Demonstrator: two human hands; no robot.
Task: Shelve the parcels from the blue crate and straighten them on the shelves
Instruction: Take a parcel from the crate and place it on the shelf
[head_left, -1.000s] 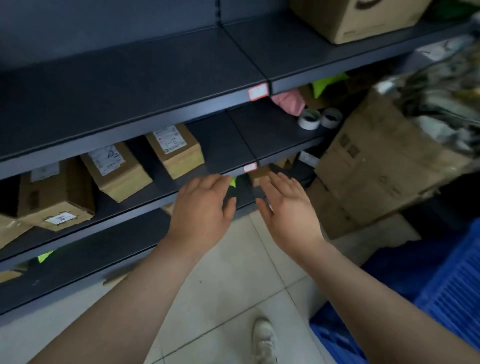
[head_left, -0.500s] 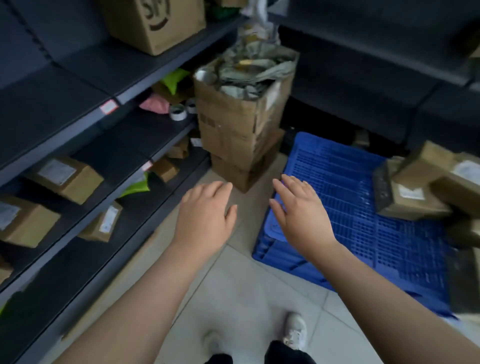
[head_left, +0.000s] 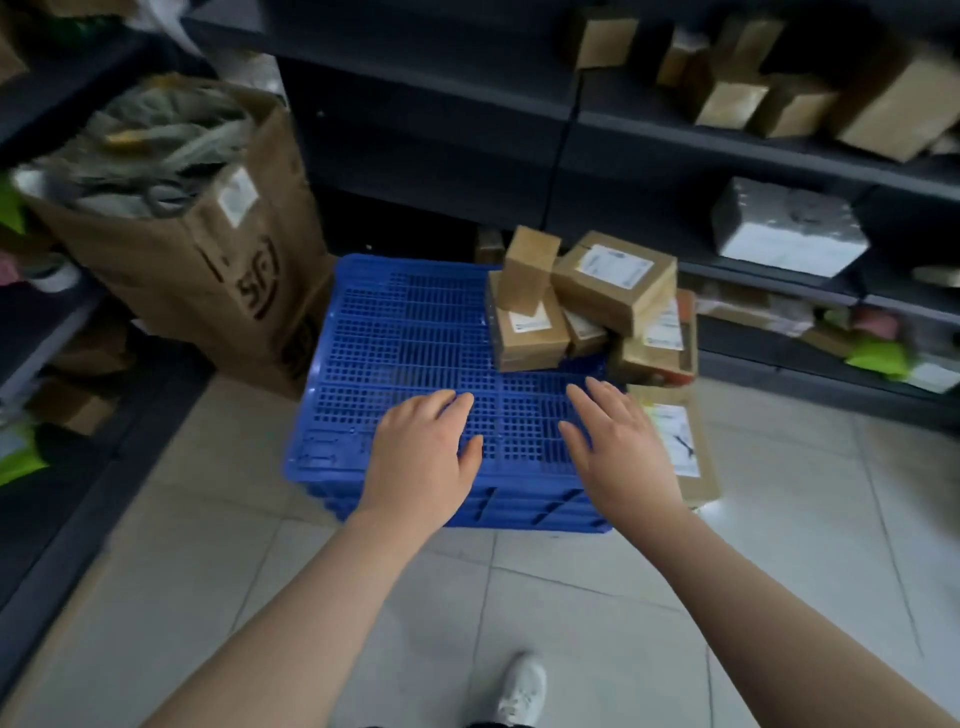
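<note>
Turned from the shelf I faced a second ago, I now hold my left hand (head_left: 423, 457) and right hand (head_left: 618, 452) spread wide and empty over the blue crate (head_left: 395, 343), its remaining parcels (head_left: 587, 306) heaped at the far-right corner, awaiting the next pick.

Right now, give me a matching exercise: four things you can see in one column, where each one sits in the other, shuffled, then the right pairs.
Things:
1. blue crate
2. parcel pile
3. big brown box
4. white-wrapped parcel

Places:
A. on the right-hand shelf
B. on the crate's far right corner
C. on the floor, left of the crate
D. under both open hands

Pairs: 1-D, 2-B, 3-C, 4-A
</note>
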